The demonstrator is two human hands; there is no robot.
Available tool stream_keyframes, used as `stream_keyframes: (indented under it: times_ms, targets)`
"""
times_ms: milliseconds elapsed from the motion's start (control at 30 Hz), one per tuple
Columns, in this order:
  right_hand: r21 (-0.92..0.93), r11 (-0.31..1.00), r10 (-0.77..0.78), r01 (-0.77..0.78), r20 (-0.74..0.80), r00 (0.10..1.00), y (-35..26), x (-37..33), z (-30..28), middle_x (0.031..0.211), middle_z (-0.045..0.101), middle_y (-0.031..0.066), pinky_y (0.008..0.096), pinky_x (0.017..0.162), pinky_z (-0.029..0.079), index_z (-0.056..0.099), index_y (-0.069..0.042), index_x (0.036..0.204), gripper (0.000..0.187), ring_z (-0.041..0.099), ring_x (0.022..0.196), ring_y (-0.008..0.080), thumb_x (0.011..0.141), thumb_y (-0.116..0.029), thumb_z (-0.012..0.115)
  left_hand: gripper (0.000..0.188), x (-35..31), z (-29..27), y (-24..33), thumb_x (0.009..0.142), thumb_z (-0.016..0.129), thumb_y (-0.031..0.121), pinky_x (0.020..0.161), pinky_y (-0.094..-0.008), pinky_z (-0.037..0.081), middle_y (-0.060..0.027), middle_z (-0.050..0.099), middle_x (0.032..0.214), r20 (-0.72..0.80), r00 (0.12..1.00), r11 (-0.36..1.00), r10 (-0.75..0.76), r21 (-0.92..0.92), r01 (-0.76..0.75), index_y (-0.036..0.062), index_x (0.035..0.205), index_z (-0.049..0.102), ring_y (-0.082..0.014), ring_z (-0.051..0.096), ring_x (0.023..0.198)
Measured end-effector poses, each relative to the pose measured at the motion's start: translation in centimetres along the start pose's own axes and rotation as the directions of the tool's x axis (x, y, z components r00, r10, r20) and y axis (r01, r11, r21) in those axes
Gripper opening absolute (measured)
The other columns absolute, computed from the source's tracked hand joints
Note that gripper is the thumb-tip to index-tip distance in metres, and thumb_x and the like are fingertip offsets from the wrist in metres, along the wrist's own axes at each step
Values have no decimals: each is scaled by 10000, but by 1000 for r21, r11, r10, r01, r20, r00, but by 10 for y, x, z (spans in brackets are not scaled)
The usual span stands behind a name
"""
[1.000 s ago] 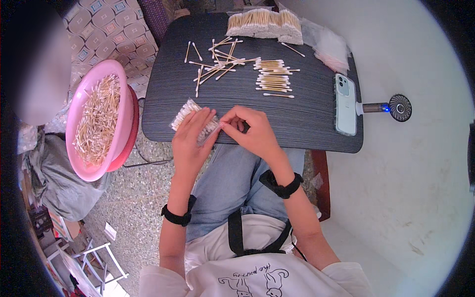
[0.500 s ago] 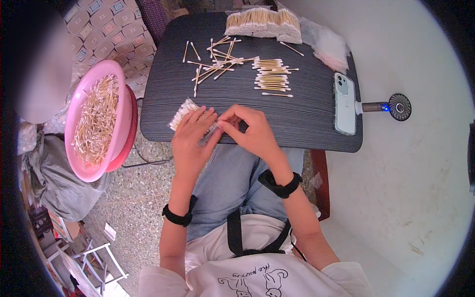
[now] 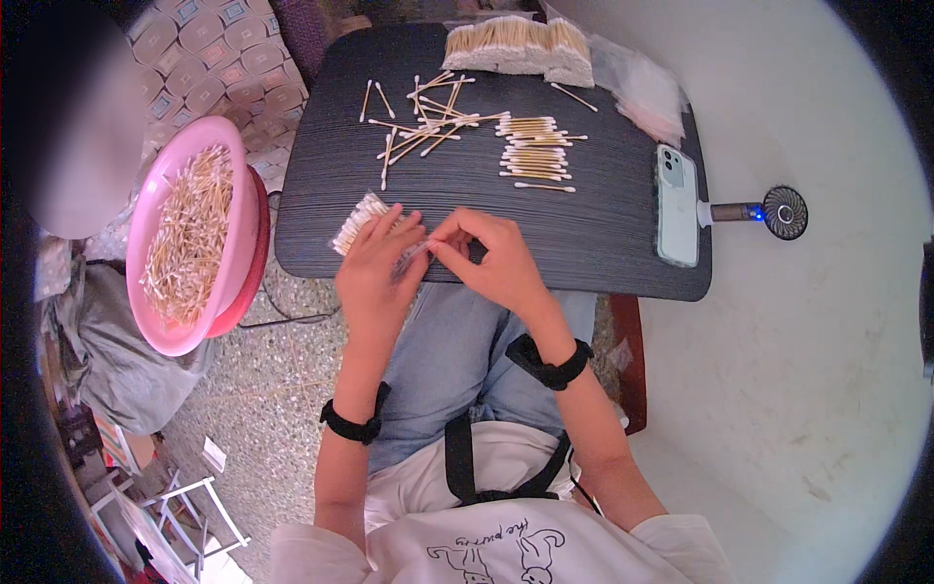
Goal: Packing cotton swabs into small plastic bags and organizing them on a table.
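Near the table's front edge, a clear plastic bag packed with cotton swabs (image 3: 360, 222) pokes out past the fingers of my left hand (image 3: 372, 277). That hand lies across the bag and grips it, thumb on the near side. My right hand (image 3: 494, 255) has thumb and forefinger pinched on the bag's loose plastic end, just beside the left fingertips. Farther off on the table lie scattered cotton swabs (image 3: 428, 127), and right of them a neat row of swabs (image 3: 535, 151). The bag's middle is hidden under my left hand.
Packed swab bundles (image 3: 520, 49) stand at the table's far edge, beside empty clear bags (image 3: 642, 92). A phone (image 3: 677, 204) and small fan (image 3: 784, 212) are at the right. Left of the black table (image 3: 603, 243) is a pink basin (image 3: 233, 263) full of swabs.
Both hands stay at the bag with only slight finger shifts. The right hand's pinch on the plastic end has moved a touch. The rest of the table looks the same.
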State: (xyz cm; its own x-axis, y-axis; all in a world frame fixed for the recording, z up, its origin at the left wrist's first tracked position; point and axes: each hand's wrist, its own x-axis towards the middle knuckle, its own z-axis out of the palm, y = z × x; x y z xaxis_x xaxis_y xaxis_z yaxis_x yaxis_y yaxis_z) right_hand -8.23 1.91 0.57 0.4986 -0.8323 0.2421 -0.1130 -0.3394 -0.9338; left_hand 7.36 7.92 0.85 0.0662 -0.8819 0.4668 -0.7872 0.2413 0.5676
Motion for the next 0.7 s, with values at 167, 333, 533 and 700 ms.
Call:
stream_keyframes:
  times_ms: [167,333,533,700]
  targets:
    - [51,998,-25,25,6,1000,2,-2,2,699,598,71,269,571,459,595,-2,841,107,567,601,128,819,-81,663,276,2,6,-4,755,653,4,998,-409,435,-98,661,1143,-28,1000,999,-14,44,15,34,1029,664,-302,582,1144]
    - [20,1000,6,-7,52,999,-1,0,1,730,626,63,258,596,469,619,-4,858,99,584,629,116,823,-79,673,344,3,6,-12,738,642,-5,1010,-410,432,-106,640,1182,-26,998,993,50,105,-47,44,1078,655,-309,558,1175]
    - [-7,1000,15,-15,-1,1000,0,1,0,754,646,56,245,616,472,636,-14,881,88,598,664,99,836,-80,671,369,10,-11,16,678,631,-21,999,-408,435,-103,649,1149,-4,997,992,74,104,-73,63,1035,664,-316,577,1140]
    - [72,994,83,-82,-12,996,-1,5,9,763,642,49,240,604,461,630,-17,893,87,581,662,92,847,-83,664,158,-43,-31,94,660,639,40,725,-392,489,-26,645,878,347,863,727,368,-686,-35,115,799,637,-251,628,829]
